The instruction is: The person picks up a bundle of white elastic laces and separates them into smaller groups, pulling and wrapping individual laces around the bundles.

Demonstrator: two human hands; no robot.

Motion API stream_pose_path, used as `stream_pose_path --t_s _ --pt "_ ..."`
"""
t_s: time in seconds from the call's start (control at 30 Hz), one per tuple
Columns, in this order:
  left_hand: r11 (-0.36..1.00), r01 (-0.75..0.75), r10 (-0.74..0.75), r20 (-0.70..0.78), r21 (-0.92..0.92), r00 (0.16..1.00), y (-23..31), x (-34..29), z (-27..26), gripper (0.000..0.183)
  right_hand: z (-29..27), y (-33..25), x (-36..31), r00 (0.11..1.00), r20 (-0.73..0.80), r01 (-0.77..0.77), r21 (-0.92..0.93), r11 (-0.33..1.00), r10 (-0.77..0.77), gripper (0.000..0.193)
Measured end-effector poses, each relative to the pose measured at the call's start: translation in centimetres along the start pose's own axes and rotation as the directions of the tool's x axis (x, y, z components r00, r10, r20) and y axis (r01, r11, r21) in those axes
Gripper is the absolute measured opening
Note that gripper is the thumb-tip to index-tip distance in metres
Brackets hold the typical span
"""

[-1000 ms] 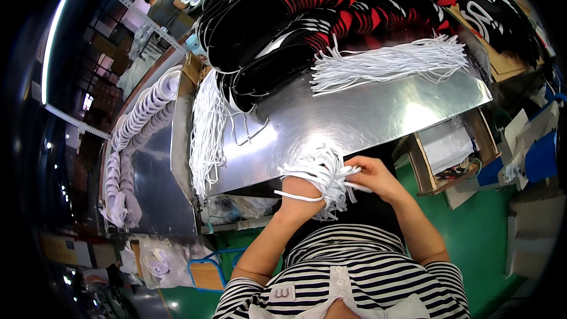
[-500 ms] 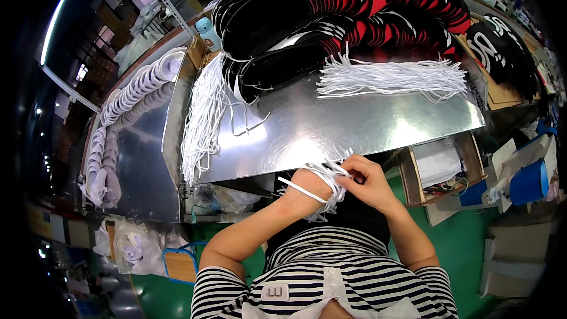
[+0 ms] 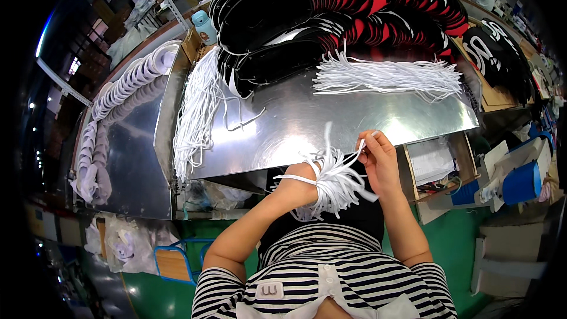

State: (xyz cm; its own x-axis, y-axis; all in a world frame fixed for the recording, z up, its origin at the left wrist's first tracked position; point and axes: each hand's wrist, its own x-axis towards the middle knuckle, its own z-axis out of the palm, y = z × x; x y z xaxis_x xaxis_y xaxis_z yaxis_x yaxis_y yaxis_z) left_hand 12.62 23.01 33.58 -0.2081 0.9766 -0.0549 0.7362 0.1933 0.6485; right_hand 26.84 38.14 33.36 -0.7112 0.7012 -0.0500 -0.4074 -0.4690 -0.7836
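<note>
My left hand (image 3: 300,184) is closed round a bundle of white cords (image 3: 338,182) at the table's near edge. Many loose ends fan out from it toward the right. One cord runs up into my right hand (image 3: 380,162), which pinches it between thumb and fingertips. A second bundle of white cords (image 3: 387,78) lies across the metal table (image 3: 266,145) farther back. More white cords (image 3: 199,112) hang in a long bunch at the table's left side, with a few strands straying onto the top.
Large stacks of black, red and white curved pieces (image 3: 354,12) fill the table's back. A blue bottle (image 3: 204,28) stands behind on the left. Rows of white curved parts (image 3: 127,91) rest on the left table. Below right is an open drawer (image 3: 434,165); a stool (image 3: 174,263) stands lower left.
My right hand has drawn away from the bundle, up and to the right, pulling one cord out. The cord ends in my left hand now spread out wider. The whole view has shifted slightly.
</note>
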Motion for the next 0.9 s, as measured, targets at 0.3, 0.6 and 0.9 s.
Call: stream_pose_path --t_s 0.3,0.6,0.9 --pt "0.875 -0.267 0.357 -0.168 0.404 0.919 1.1 -0.2 -0.2 0.021 0.2 -1.0 -0.9 0.967 0.160 -0.056 -0.622 0.781 0.197 0.025" --pt "0.876 -0.224 0.294 -0.104 0.428 0.950 1.4 -0.3 -0.5 0.022 -0.2 0.6 -0.4 0.982 0.122 -0.116 -0.223 0.968 0.146 0.015" --pt "0.746 -0.050 -0.085 -0.168 -0.664 0.982 0.3 -0.3 -0.3 0.028 -2.6 -0.3 0.9 1.000 -0.006 0.000 0.114 0.993 0.001 0.023"
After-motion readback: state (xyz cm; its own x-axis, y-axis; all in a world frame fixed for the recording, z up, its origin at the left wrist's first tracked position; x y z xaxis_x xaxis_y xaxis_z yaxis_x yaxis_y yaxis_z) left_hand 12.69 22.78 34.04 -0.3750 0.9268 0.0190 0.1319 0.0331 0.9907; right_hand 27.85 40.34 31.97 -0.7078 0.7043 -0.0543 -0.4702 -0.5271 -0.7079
